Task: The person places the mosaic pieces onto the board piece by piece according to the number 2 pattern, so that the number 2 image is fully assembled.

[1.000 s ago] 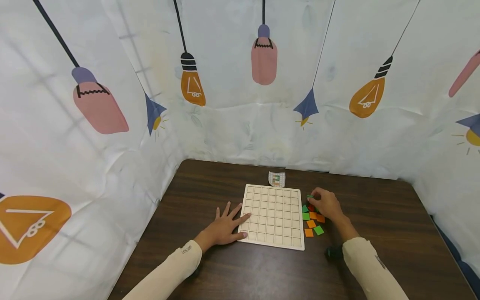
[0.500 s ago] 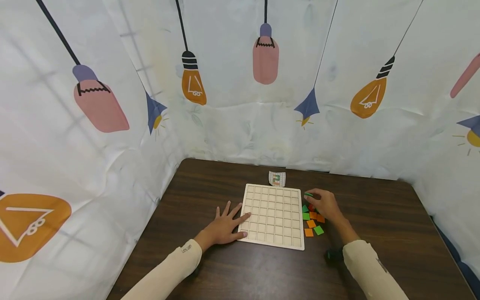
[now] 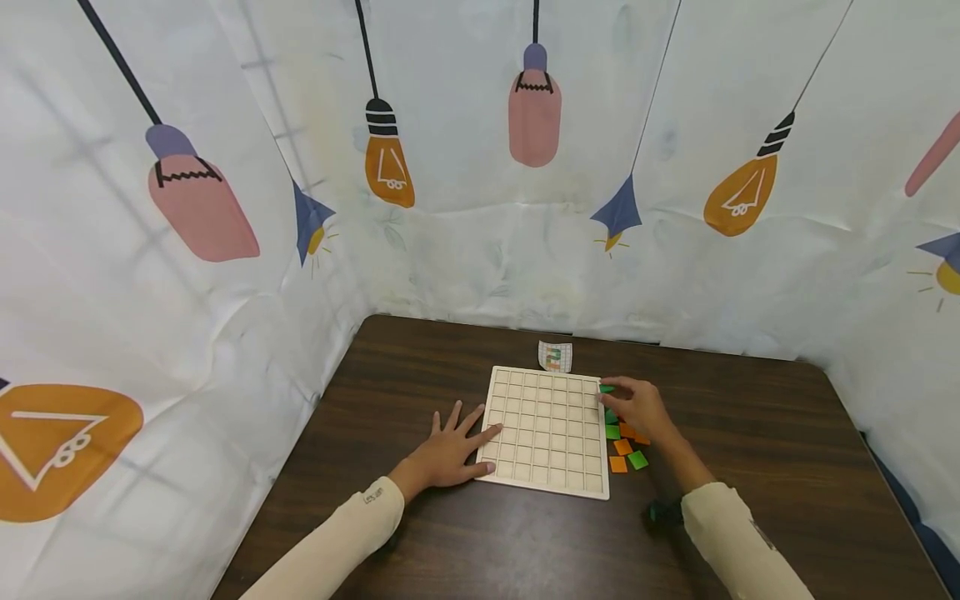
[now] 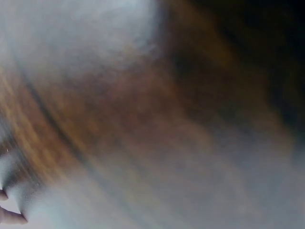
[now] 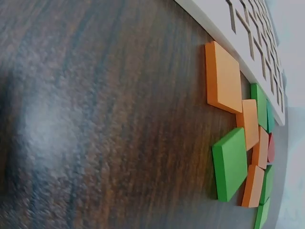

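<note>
A pale wooden grid board (image 3: 547, 433) lies flat on the dark table, its square cells bare. My left hand (image 3: 446, 457) rests with spread fingers on the board's left edge. At the far right corner of the board, my right hand (image 3: 641, 408) pinches a green tile (image 3: 606, 389) between thumb and fingers. Below that hand, loose square tiles lie along the board's right side: orange tiles (image 3: 618, 464) and green tiles (image 3: 637, 460). The right wrist view shows an orange tile (image 5: 224, 77), a green tile (image 5: 230, 164) and part of a red tile (image 5: 271, 148); the right hand is out of that view.
A small card with a coloured grid pattern (image 3: 555, 357) lies behind the board. The brown table (image 3: 420, 358) meets a white printed curtain (image 3: 465, 267) at the back and left. The left wrist view is mostly blurred tabletop.
My right hand has moved left with the green tile, from above the loose tiles to the board's far right corner. The left hand has stayed in place.
</note>
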`<state>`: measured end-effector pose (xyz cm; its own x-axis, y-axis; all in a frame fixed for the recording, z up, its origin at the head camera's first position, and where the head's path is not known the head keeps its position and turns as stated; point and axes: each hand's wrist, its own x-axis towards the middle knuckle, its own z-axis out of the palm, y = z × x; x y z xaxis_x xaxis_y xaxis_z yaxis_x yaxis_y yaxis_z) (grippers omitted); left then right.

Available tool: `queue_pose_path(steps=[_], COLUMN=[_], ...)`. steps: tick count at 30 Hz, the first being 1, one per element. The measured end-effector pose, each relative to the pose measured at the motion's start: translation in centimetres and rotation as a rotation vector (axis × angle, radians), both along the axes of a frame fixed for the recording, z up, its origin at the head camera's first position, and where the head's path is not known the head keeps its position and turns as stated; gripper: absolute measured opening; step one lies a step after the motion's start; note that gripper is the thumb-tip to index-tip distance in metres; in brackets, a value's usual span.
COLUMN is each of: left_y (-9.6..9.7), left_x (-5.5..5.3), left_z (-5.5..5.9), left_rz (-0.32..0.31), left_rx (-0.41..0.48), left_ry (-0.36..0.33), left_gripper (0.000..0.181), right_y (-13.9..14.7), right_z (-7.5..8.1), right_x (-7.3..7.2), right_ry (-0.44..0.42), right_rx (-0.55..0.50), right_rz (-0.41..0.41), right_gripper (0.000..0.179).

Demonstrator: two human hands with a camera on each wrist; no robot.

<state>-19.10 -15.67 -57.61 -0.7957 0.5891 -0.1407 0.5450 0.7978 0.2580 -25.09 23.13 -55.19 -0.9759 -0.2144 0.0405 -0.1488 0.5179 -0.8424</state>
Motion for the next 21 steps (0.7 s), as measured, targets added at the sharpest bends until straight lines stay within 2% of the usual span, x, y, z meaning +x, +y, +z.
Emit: queue_pose_path(steps=[4,11,21], left_y=[0.0,0.1,0.1], left_x=[0.0,-0.1,0.0], left_z=[-0.2,-0.2,-0.1], left_rz=[0.003,0.009,0.011], left_rx=[-0.008,-0.011,-0.008], left_ry=[0.004,0.003,0.000], left_gripper=[0.071,0.070,0.070], right_y=[-0.2,-0.8,-2.1], right_z=[-0.2,-0.5,-0.5], right_x=[0.0,0.1,-0.2], right_ry=[-0.013,0.031,0.040], right_rx=[-0.002,0.015,-0.083], right_rz=[0.004,0.017,0.052], right_gripper=[0.038,0.033,0.029])
